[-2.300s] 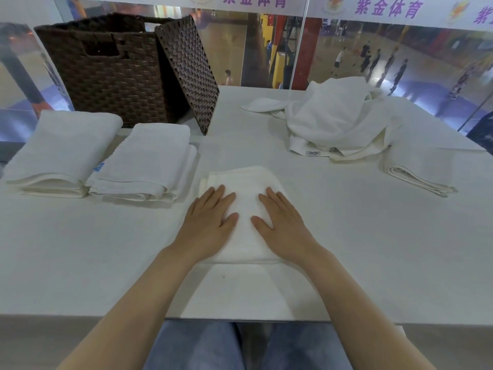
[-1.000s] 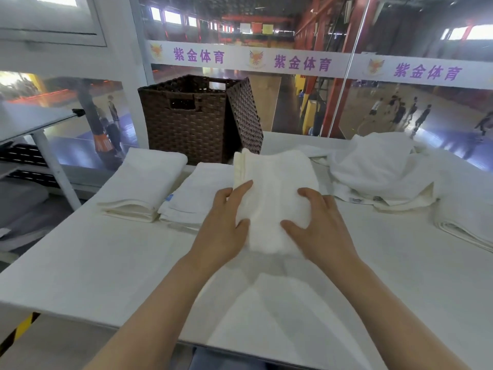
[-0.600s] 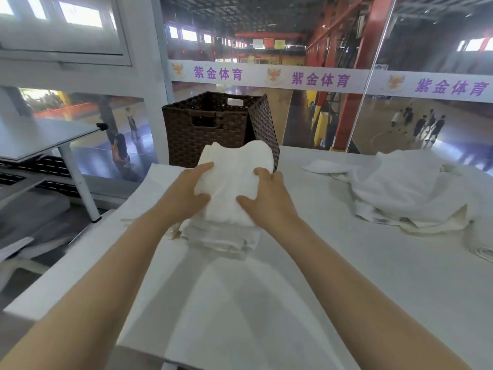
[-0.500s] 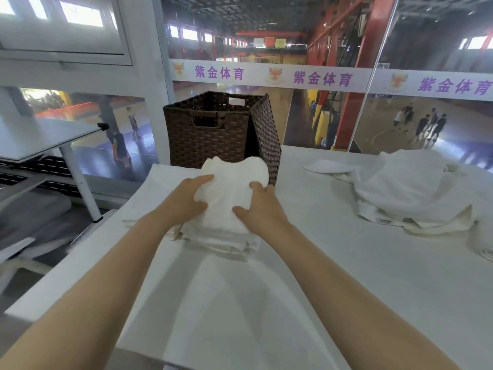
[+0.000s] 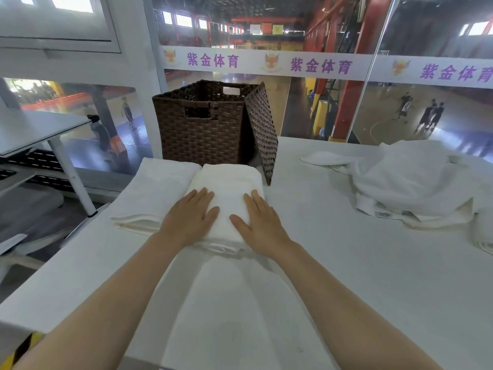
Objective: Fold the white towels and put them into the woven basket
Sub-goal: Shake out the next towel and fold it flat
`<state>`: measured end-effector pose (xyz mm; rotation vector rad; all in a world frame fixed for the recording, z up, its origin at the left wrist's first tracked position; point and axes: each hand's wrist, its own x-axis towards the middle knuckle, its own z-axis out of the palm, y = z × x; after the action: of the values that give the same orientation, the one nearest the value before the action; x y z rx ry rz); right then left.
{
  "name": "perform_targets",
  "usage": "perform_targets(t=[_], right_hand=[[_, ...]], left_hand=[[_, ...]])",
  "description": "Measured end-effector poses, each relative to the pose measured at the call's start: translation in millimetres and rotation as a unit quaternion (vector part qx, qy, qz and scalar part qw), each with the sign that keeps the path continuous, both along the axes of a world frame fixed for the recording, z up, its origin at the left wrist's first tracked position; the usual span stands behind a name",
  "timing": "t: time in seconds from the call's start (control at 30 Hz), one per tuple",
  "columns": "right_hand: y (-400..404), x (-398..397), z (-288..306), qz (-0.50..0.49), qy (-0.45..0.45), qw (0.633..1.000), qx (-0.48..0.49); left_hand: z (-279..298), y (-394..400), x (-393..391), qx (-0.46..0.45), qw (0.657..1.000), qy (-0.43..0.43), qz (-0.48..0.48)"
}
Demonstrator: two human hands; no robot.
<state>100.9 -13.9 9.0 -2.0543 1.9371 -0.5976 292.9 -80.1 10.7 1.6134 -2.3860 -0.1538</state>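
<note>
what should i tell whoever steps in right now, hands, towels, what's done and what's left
Left hand and right hand: both flat, pressing the top folded towel, gripping nothing.
That towel sits on a folded stack in front of the woven basket; a second folded stack lies to its left.
The basket lid leans against the basket's right side.
Done: these towels folded.
Left: fold the unfolded towel pile on the right, then put everything into the basket.

A folded towel (image 5: 229, 182) is stacked on another on the table (image 5: 360, 276), pressed flat by the left hand (image 5: 190, 218) and right hand (image 5: 260, 221). A second folded pile (image 5: 154, 190) lies just to its left. The woven basket (image 5: 200, 124) is set behind both, its lid (image 5: 262, 132) leaned against its right side, with unfolded towels (image 5: 408, 182) heaped well apart to the right.
</note>
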Motion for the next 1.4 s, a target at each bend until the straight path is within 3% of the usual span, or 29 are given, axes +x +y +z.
perform_targets(t=[0.3, 0.43, 0.63, 0.87, 0.97, 1.07, 1.2, 1.4], right_hand=[[19, -20, -4, 0.038, -0.067, 0.997, -0.01], [63, -57, -42, -0.005, -0.064, 0.998, -0.004], [111, -140, -63, -0.106, -0.029, 0.994, -0.029], [158, -242, -63, -0.28, -0.064, 0.954, -0.087], [172, -288, -58, -0.344, -0.007, 0.93, -0.128], [185, -334, -57, -0.401, 0.076, 0.903, -0.131], [191, -394, -57, -0.463, 0.156, 0.87, -0.069], [177, -445, -63, -0.502, 0.182, 0.845, 0.037]], left_hand=[[23, 14, -12, 0.022, 0.99, -0.136, 0.023], [35, 40, -49, -0.013, 0.997, -0.062, 0.04], [20, 83, -122, -0.097, 0.991, -0.038, -0.079], [-30, 119, -204, 0.035, 0.984, -0.01, -0.174], [-41, 136, -238, 0.082, 0.975, 0.015, -0.205], [-55, 153, -267, 0.073, 0.97, 0.011, -0.233], [-68, 159, -276, 0.022, 0.974, 0.014, -0.223], [-72, 161, -278, 0.015, 0.973, 0.05, -0.224]])
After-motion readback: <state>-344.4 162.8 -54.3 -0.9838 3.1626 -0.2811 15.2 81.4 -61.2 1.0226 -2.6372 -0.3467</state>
